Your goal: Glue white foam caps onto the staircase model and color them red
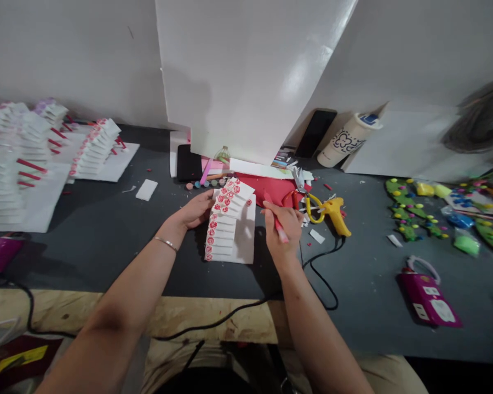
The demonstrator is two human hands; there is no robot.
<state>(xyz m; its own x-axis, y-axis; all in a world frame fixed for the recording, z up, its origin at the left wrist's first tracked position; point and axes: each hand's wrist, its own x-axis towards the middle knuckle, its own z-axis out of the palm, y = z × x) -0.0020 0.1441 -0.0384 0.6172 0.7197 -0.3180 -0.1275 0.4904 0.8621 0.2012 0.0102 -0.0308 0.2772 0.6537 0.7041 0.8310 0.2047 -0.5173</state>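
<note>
A small white model staircase (222,235) on a white base board (245,241) lies in front of me, with red swirl drawings along the ends of its steps. My left hand (198,211) grips its upper left edge, the fingertips partly hidden behind it. In my right hand (285,227) is a red-pink marker pen (280,230), its tip pointing up and left near the board's right side. A red sheet (258,187) lies just beyond the staircase. To the right are red-and-yellow-handled scissors (299,180) and a yellow glue gun (336,216).
Several similar staircases (94,150) stand at the left. A cup (349,139) and a phone (316,131) lean at the back. The glue gun's black cable (332,290) loops along the front edge. A magenta power block (429,298) and green decorated pieces (411,210) lie right.
</note>
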